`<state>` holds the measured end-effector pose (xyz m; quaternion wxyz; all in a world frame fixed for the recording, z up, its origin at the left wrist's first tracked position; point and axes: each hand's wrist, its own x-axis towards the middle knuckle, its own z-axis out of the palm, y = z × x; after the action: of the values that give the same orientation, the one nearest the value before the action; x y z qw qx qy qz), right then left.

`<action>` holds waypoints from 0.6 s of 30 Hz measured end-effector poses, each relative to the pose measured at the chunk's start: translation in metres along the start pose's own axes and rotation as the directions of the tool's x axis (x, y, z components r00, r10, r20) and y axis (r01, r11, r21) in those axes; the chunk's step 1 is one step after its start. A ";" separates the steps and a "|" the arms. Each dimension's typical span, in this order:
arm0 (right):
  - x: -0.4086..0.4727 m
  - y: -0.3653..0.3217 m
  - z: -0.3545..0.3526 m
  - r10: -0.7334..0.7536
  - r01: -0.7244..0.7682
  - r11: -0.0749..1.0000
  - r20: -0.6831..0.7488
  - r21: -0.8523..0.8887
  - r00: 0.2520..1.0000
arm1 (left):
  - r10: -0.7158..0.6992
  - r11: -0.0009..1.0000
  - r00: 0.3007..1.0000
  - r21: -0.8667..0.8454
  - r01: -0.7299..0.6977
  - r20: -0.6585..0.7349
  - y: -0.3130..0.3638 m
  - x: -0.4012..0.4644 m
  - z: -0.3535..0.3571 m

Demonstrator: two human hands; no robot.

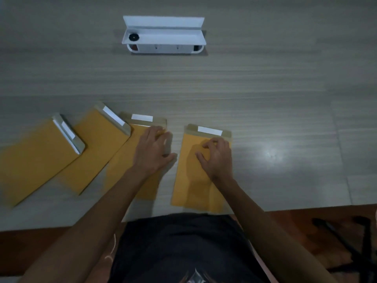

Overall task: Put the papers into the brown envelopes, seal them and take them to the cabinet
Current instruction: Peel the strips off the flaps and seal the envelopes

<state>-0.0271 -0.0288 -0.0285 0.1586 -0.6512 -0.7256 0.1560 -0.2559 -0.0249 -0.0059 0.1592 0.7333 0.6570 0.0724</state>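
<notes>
Several brown envelopes lie in a row near the table's front edge, each with its flap open and a white adhesive strip showing. The leftmost envelope (30, 160) and the second envelope (98, 144) are angled and overlap. My left hand (153, 148) rests flat on the upper part of the third envelope (124, 162), thumb spread to the right. My right hand (216, 156) touches the rightmost envelope (195, 190) with bent fingertips just below its flap (210, 130). No loose papers are visible.
A white open box (163, 37) with a black round part inside stands at the back of the grey wood-grain table (265, 99). A dark chair frame (350, 242) stands on the brown floor at the lower right.
</notes>
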 end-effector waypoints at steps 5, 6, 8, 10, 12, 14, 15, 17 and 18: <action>0.047 0.015 -0.006 -0.083 0.083 0.996 0.019 0.025 0.996 | 0.072 0.997 0.992 -0.028 -0.069 0.100 0.056 0.032 0.018; 0.055 0.018 -0.007 -0.118 0.116 0.993 0.065 0.032 0.991 | 0.054 0.999 0.990 -0.001 -0.055 0.132 0.061 0.037 0.022; 0.066 0.021 -0.009 -0.189 0.186 0.982 0.168 0.038 0.967 | 0.028 0.998 0.986 0.044 -0.035 0.162 0.063 0.044 0.027; 0.072 0.023 -0.009 -0.245 0.245 0.969 0.223 0.031 0.943 | 0.017 0.997 0.987 0.075 -0.029 0.159 0.063 0.047 0.029; 0.077 0.025 -0.007 -0.278 0.278 0.960 0.244 0.036 0.929 | 0.016 0.995 0.988 0.095 -0.031 0.155 0.063 0.047 0.029; 0.081 0.027 -0.005 -0.306 0.303 0.951 0.266 0.054 0.914 | 0.015 0.994 0.989 0.105 -0.031 0.150 0.063 0.046 0.029; 0.084 0.028 -0.005 -0.321 0.316 0.947 0.272 0.062 0.907 | 0.015 0.994 0.989 0.105 -0.030 0.148 0.063 0.046 0.030; 0.087 0.030 -0.006 -0.336 0.328 0.942 0.284 0.076 0.898 | 0.014 0.994 0.990 0.107 -0.029 0.143 0.063 0.046 0.030; 0.089 0.031 -0.006 -0.335 0.325 0.942 0.291 0.084 0.896 | 0.016 0.993 0.990 0.109 -0.031 0.139 0.063 0.046 0.029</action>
<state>-0.0061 0.0634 -0.0339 0.0812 -0.4845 -0.8384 0.2361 -0.1817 0.0110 -0.0173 0.1621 0.7520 0.6388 -0.0132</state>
